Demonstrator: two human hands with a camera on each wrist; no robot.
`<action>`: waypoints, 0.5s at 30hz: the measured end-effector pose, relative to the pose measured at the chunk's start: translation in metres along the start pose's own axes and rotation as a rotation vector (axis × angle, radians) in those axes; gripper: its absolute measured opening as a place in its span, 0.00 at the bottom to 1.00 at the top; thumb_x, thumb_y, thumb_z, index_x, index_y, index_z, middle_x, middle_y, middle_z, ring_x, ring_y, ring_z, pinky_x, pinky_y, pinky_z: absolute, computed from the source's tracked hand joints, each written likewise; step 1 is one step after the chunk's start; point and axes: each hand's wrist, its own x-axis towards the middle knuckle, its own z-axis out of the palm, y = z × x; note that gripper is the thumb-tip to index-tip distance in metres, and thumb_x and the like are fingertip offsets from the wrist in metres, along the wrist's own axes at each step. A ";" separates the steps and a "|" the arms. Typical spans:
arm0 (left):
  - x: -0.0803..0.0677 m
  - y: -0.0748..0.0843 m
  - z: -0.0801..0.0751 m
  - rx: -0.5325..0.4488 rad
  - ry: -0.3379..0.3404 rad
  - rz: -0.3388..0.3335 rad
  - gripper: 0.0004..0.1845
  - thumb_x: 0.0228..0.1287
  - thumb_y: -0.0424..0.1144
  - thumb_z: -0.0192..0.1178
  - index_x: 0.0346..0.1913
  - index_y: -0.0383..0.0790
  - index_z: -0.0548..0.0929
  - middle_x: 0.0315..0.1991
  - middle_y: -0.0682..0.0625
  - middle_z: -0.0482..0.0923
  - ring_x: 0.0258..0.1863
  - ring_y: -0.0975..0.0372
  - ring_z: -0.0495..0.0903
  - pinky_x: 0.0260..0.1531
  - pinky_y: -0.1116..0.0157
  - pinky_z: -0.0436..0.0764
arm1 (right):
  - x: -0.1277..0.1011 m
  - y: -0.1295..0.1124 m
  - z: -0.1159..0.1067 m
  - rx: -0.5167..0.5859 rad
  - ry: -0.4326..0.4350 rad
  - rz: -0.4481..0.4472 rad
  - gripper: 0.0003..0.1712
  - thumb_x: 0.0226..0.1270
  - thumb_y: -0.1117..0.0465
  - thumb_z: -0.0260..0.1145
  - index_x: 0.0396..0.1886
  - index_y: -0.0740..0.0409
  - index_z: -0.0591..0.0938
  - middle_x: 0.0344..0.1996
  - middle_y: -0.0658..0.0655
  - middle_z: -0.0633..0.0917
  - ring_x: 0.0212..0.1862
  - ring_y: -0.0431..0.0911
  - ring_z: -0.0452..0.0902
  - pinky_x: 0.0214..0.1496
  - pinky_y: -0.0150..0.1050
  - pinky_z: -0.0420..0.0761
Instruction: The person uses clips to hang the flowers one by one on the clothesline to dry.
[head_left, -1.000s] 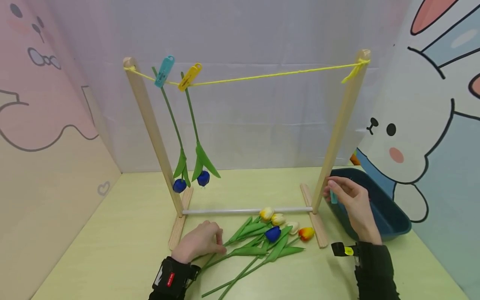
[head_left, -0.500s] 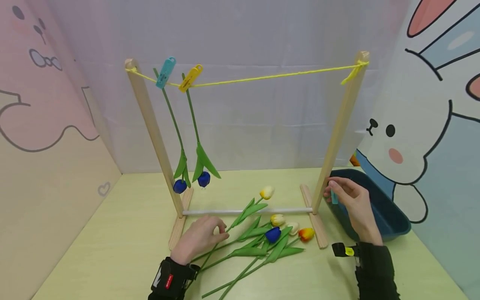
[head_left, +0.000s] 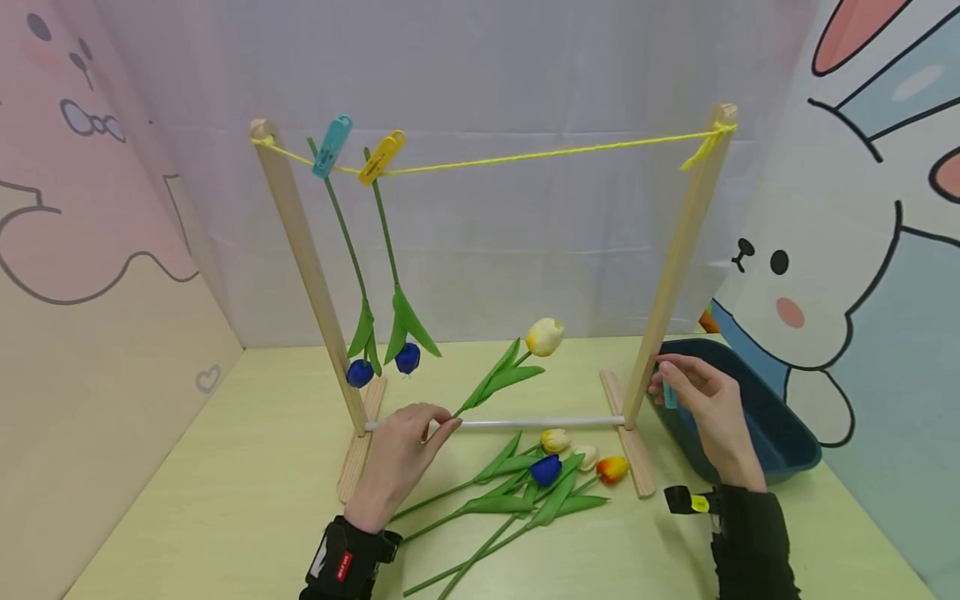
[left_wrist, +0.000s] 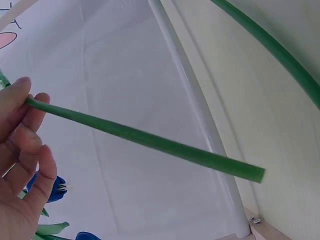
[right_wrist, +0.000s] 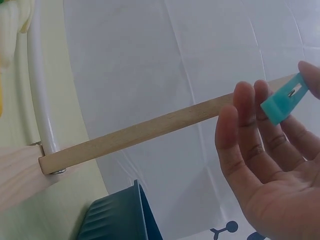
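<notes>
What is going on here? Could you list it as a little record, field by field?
left hand: pinches the stem of a yellow tulip, lifted off the table
right hand: holds a teal peg near the blue tub
string: two blue tulips pegged on, heads down
on the table: four more tulips

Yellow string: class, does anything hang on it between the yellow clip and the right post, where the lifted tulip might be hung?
Nothing visible. The yellow string runs bare from the yellow clip to the right post.
</notes>
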 end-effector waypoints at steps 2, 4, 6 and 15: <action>0.000 0.000 -0.001 -0.001 0.062 0.027 0.06 0.55 0.36 0.75 0.33 0.41 0.86 0.25 0.56 0.83 0.18 0.73 0.60 0.19 0.79 0.59 | 0.000 0.000 0.000 0.007 0.000 0.002 0.16 0.76 0.62 0.61 0.54 0.70 0.79 0.32 0.46 0.88 0.33 0.37 0.84 0.40 0.28 0.86; 0.001 0.000 -0.002 -0.009 0.108 0.048 0.07 0.57 0.37 0.74 0.34 0.40 0.86 0.25 0.55 0.84 0.18 0.73 0.62 0.19 0.81 0.61 | 0.000 -0.001 0.000 0.013 -0.001 0.005 0.15 0.76 0.62 0.61 0.54 0.70 0.79 0.32 0.46 0.88 0.34 0.37 0.85 0.41 0.29 0.86; 0.001 0.000 -0.002 -0.022 0.150 0.071 0.09 0.63 0.42 0.69 0.34 0.39 0.86 0.26 0.53 0.84 0.17 0.72 0.66 0.19 0.81 0.65 | 0.000 -0.001 -0.001 0.017 -0.003 0.006 0.15 0.76 0.62 0.61 0.54 0.69 0.79 0.32 0.46 0.88 0.34 0.37 0.85 0.41 0.29 0.86; 0.006 0.005 -0.007 -0.077 0.376 0.179 0.18 0.73 0.47 0.57 0.35 0.37 0.88 0.30 0.49 0.84 0.20 0.66 0.79 0.20 0.77 0.75 | 0.000 0.000 -0.001 0.023 -0.007 0.012 0.15 0.76 0.62 0.60 0.54 0.69 0.80 0.32 0.46 0.88 0.34 0.37 0.84 0.40 0.28 0.86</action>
